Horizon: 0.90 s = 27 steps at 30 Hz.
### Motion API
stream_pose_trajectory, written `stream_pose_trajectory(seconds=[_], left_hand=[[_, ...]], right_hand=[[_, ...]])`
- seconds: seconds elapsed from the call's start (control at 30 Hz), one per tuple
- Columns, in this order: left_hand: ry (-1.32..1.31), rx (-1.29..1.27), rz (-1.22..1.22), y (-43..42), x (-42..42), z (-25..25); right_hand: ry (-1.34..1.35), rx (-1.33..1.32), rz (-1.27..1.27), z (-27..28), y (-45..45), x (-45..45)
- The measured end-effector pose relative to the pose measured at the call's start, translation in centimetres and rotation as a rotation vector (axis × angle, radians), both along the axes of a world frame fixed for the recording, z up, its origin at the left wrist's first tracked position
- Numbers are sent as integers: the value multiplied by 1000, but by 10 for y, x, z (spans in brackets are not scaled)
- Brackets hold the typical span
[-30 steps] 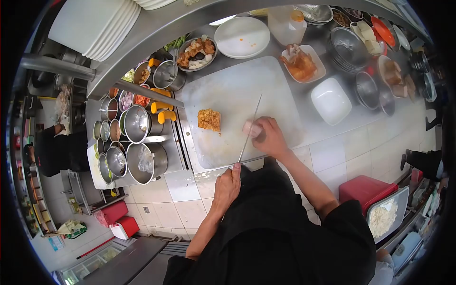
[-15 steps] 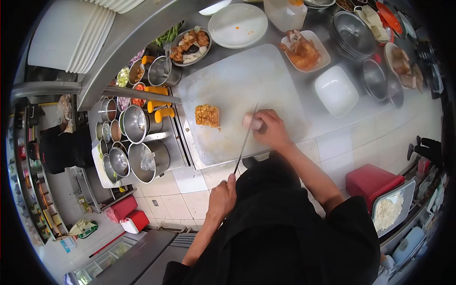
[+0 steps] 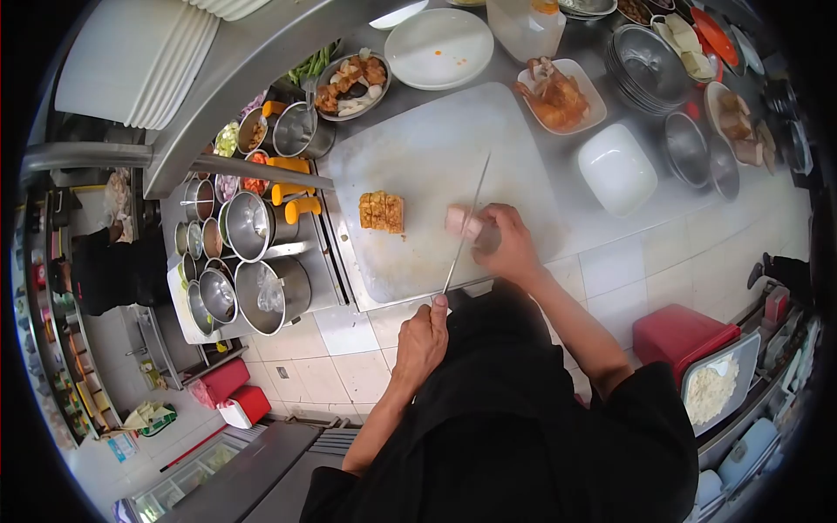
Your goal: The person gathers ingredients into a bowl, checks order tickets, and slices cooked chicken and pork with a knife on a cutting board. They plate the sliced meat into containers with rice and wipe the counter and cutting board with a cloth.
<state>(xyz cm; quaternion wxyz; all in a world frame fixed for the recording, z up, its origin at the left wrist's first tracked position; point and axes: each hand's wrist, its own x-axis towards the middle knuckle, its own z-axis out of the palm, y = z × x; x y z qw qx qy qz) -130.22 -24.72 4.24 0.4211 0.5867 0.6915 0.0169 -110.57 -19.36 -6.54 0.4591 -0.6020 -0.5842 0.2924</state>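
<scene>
My left hand (image 3: pixel 421 344) is closed round the handle of a long thin knife (image 3: pixel 479 185) near the front edge of a white cutting board (image 3: pixel 418 148). The blade points away from me and crosses a small pale piece of meat (image 3: pixel 457 220). My right hand (image 3: pixel 510 247) grips the right end of that meat, its fingers curled close beside the blade. To the left on the board lies a block of browned, scored meat (image 3: pixel 381 212), touched by neither hand.
Metal pots (image 3: pixel 272 296) and ingredient tubs with yellow handles line the left. Behind the board are a bowl of meat pieces (image 3: pixel 352 85) and an oval plate (image 3: pixel 438 50). An orange-brown piece of meat in a dish (image 3: pixel 562 96) and a white bowl (image 3: pixel 617 170) stand right. A person (image 3: pixel 118 270) is far left.
My left hand has moved forward and slightly right, and the knife tip now reaches farther across the board. My right hand has shifted slightly right on the meat.
</scene>
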Motion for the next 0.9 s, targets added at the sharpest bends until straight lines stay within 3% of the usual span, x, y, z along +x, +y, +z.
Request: stream_pose_trajectory(seconds=[0.13, 0.33, 0.57, 0.63, 0.77, 0.9], left_hand=[[35, -26, -28, -2, 0, -9], [127, -117, -22, -20, -18, 16], [38, -25, -165, 3, -2, 3], [65, -66, -122, -10, -8, 11], [66, -75, -50, -21, -12, -32], [40, -55, -8, -16, -9, -21]], right_hand=[[-22, 53, 20, -7, 5, 1], [-38, 62, 29, -15, 11, 1], [-48, 67, 17, -15, 12, 0], [-46, 60, 17, -14, 11, 0], [-65, 4, 23, -13, 9, -1], [-60, 45, 10, -14, 7, -3]])
